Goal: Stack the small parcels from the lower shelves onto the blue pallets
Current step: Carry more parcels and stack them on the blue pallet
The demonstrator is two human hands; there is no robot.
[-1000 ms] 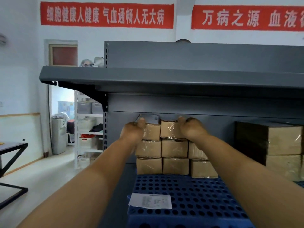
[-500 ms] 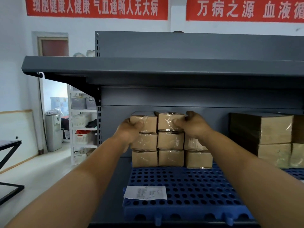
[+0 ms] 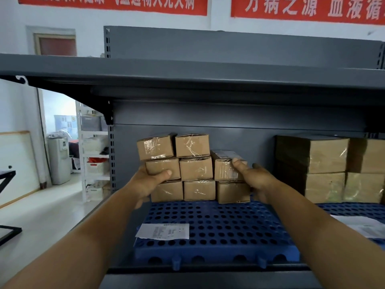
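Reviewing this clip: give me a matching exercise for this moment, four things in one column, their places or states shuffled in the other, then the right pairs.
Things
1. white printed paper slip
2. left hand
3. right hand
4. larger brown cardboard cartons

Places
A. stacked at the far right of the shelf
B. on the middle-row box at the stack's right end
C. lying flat on the blue perforated plastic pallet
D. on the middle-row box at the stack's left end

Pairs: 1-C, 2-D, 3-B, 4-A

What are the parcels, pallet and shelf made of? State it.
Parcels: brown cardboard, matte, under glossy clear tape that glints. Pallet: blue plastic, it seems; moulded grid of round holes. Shelf: probably metal, painted matte grey, slotted uprights.
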